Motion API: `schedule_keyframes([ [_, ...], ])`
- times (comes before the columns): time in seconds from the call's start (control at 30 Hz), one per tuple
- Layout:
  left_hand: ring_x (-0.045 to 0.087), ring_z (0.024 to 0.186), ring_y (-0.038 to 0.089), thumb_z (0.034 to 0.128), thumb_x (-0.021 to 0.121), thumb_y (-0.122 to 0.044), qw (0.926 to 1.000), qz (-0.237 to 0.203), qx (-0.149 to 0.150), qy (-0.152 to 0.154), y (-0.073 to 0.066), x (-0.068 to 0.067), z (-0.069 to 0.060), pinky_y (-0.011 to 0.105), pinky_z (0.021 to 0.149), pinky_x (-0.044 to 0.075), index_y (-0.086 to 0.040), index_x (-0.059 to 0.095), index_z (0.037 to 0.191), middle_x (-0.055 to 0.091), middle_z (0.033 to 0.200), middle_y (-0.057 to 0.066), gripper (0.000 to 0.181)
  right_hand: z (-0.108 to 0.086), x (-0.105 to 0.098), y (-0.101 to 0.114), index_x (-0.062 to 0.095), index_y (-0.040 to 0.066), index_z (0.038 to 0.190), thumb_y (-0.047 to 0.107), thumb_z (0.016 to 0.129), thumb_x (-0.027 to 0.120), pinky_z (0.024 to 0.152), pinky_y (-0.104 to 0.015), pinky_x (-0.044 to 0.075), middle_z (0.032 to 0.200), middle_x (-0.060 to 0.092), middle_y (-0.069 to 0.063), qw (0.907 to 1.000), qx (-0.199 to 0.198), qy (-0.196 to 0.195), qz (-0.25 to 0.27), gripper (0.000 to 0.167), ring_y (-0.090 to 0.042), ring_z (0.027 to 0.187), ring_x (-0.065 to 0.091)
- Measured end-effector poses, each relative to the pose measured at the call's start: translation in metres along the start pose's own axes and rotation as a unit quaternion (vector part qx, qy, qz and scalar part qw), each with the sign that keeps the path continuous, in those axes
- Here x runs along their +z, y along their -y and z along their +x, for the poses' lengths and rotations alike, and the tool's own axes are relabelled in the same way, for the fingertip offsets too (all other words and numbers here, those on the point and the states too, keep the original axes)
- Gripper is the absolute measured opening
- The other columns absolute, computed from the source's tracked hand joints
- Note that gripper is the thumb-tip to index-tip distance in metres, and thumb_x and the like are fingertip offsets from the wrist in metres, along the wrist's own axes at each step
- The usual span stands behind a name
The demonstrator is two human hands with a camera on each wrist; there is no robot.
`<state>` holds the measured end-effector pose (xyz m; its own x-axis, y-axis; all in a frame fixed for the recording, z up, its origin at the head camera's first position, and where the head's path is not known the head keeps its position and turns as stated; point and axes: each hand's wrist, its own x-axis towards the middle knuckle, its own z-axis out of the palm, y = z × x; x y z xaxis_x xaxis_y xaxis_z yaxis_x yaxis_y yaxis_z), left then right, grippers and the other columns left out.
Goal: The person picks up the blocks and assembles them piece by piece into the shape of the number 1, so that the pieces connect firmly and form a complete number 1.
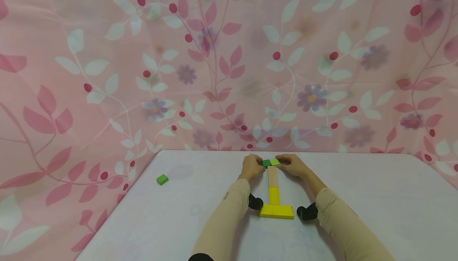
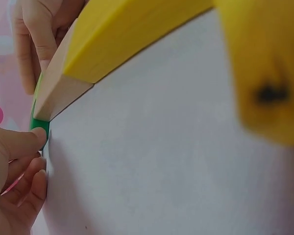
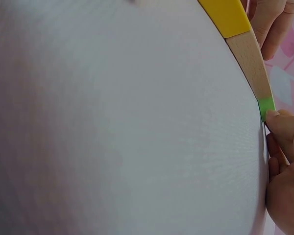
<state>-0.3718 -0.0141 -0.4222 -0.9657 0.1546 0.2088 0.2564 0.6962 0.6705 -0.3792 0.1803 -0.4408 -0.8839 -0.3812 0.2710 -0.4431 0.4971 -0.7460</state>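
Note:
At the far end of a row of blocks, a dark green block and a light green block lie side by side. My left hand pinches the dark green one, its thumb on the near face in the left wrist view. The light green one is held at its right end by my right hand; part of that grip is hidden. Toward me the row continues with a plain wooden block, a yellow block and a wider yellow block laid crosswise.
A loose green block lies at the left of the white table. Behind the table's far edge hangs a pink floral cloth. Black wrist cameras flank the row near the crosswise yellow block.

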Motion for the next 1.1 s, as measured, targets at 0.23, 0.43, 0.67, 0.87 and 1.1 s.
schedule_keyframes([
  [0.23,0.060,0.083,0.021,0.0757,0.075,-0.005,0.9999,-0.010,0.012,0.000,0.003,-0.005,-0.002,0.031,0.082,0.051,0.005,0.066,0.107,0.067,0.091,0.012,0.034,0.001,0.002,0.000,0.053,-0.012,0.124,0.003,0.089,0.059,0.097,-0.052,0.039,0.124,0.055,-0.029,0.9999,0.009,-0.005,-0.009,0.038,-0.042,0.112,0.053],
  [0.43,0.065,0.081,0.023,0.0728,0.076,-0.003,0.9970,-0.060,0.048,-0.010,0.010,-0.010,-0.007,0.029,0.074,0.052,0.007,0.067,0.102,0.069,0.087,0.015,0.032,0.000,0.003,-0.001,0.053,-0.010,0.125,0.003,0.089,0.059,0.099,-0.053,0.037,0.125,0.054,-0.028,0.9997,0.017,-0.008,-0.017,0.038,-0.042,0.115,0.052],
  [0.67,0.063,0.076,0.022,0.0746,0.076,-0.004,0.9928,-0.104,0.054,0.022,0.014,-0.019,-0.015,0.026,0.070,0.051,0.007,0.067,0.101,0.068,0.083,0.015,0.030,-0.001,0.003,0.001,0.052,-0.011,0.126,0.003,0.090,0.058,0.098,-0.052,0.039,0.124,0.055,-0.029,0.9997,0.019,-0.006,-0.017,0.040,-0.041,0.112,0.053],
  [0.87,0.060,0.072,0.018,0.0773,0.075,-0.006,0.9912,-0.110,0.060,0.042,0.014,-0.027,-0.022,0.022,0.064,0.050,0.007,0.066,0.103,0.067,0.083,0.013,0.030,-0.002,0.004,0.003,0.050,-0.011,0.128,0.002,0.090,0.058,0.099,-0.051,0.038,0.125,0.054,-0.029,0.9995,0.031,-0.007,-0.004,0.040,-0.040,0.113,0.053],
  [1.1,0.060,0.070,0.017,0.0765,0.076,-0.007,0.9900,-0.110,0.082,0.033,0.021,-0.036,-0.030,0.020,0.062,0.048,0.008,0.067,0.102,0.068,0.082,0.014,0.031,-0.002,0.002,0.002,0.050,-0.011,0.127,0.002,0.090,0.058,0.099,-0.052,0.037,0.125,0.054,-0.029,0.9995,0.026,-0.007,-0.013,0.040,-0.041,0.113,0.052],
])
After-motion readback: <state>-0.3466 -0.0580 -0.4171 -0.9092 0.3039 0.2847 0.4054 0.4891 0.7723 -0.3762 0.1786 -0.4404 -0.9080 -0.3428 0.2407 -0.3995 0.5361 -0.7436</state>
